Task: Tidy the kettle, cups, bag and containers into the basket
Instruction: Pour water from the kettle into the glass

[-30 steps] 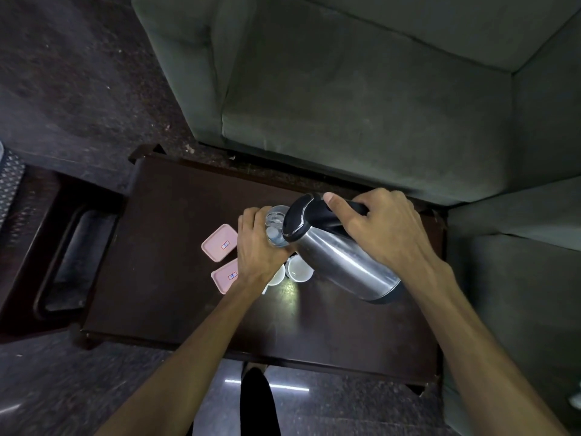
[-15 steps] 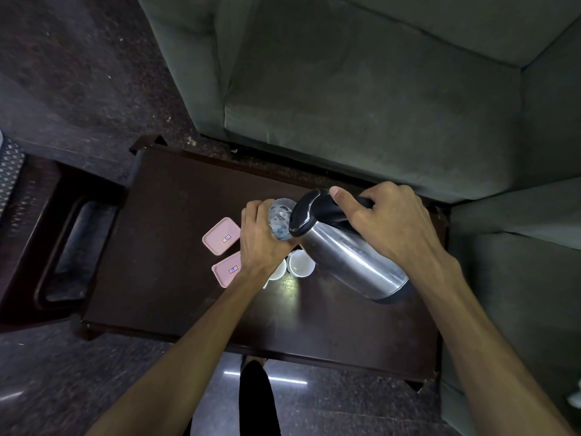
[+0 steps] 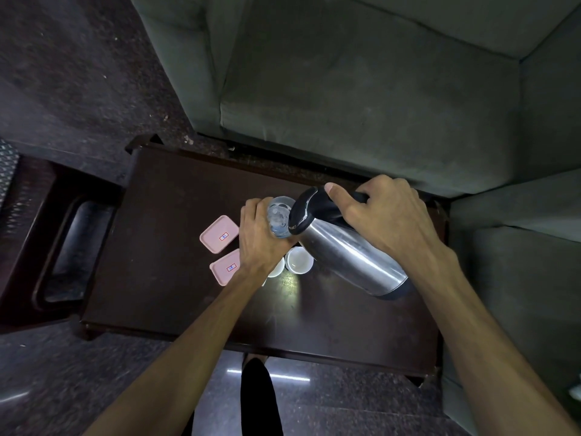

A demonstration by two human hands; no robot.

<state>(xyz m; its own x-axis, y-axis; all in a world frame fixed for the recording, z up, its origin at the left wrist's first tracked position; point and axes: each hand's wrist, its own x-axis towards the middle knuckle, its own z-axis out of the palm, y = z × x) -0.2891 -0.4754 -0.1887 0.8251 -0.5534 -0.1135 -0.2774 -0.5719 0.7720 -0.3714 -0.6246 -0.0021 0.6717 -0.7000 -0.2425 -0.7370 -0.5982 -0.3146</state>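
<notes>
Steel kettle [image 3: 349,256], black-lidded, tilted in right hand [image 3: 386,221] grip; left hand [image 3: 261,237] clasps clear glass [image 3: 279,218].

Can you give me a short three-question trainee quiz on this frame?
1. True or false: the steel kettle with black lid stands upright on the dark wooden table.
2. Which hand grips the kettle's handle?
3. The two pink rectangular lidded containers lie: A) on the table, B) on the grey sofa, C) on the floor.

Key: 1 false, it is held tilted; 2 the right hand, while the left hand holds a clear glass; 3 A.
</notes>
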